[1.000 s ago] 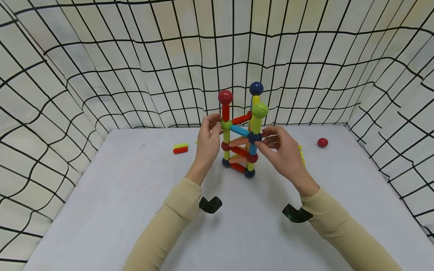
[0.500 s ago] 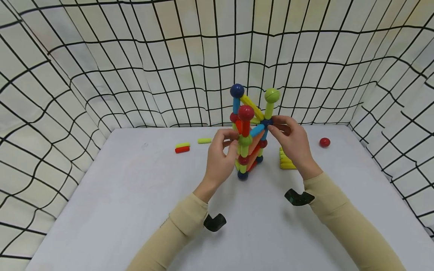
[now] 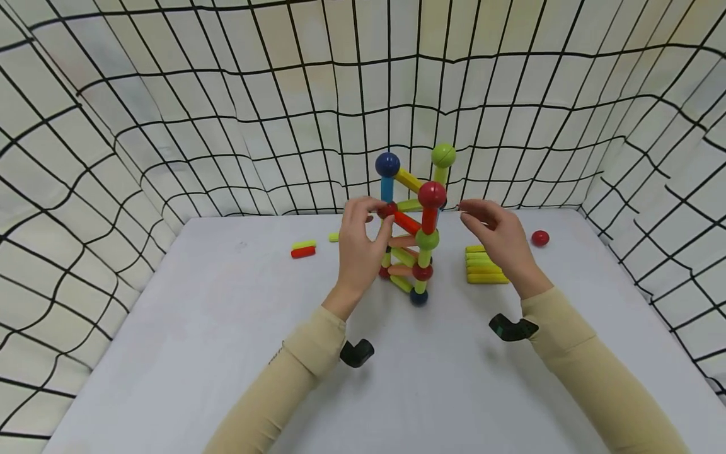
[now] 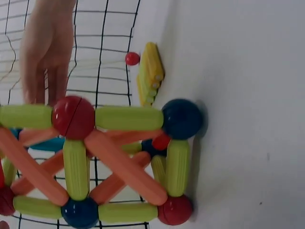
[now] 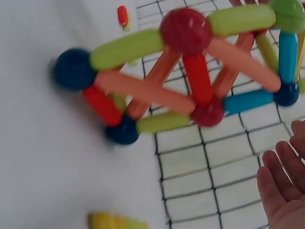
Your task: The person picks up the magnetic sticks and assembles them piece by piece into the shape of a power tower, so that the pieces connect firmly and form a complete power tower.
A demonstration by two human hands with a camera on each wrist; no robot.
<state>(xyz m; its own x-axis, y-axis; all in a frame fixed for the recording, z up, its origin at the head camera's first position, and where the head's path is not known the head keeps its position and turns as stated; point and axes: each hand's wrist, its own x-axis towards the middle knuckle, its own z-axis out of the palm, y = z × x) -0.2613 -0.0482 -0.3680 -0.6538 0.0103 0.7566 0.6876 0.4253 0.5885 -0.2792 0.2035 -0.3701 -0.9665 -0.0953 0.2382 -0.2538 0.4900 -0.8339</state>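
Note:
A tower of coloured balls and sticks (image 3: pixel 428 239) stands upright on the white table. Blue, green and red balls top its posts, and orange sticks cross its sides in the left wrist view. My left hand (image 3: pixel 361 243) pinches a red ball (image 3: pixel 387 210) on the tower's left post, just under a light-blue stick (image 3: pixel 387 189). To the right of the tower, my right hand (image 3: pixel 507 243) is held in the air with its fingers loosely bent and nothing in them. The right wrist view shows that hand (image 5: pixel 285 188) apart from the sticks.
Yellow and green sticks (image 3: pixel 486 268) lie in a row right of the tower. Beyond them is a loose red ball (image 3: pixel 540 238). A red stick (image 3: pixel 303 252) and a yellow-green stick (image 3: pixel 304 244) lie at the left. Black netting (image 3: pixel 272 113) over white cloth surrounds the table.
The tower has turned, its red-topped post swinging from the left to the front right. My right hand has let go of its blue ball and drawn away. My left hand has shifted to a red ball.

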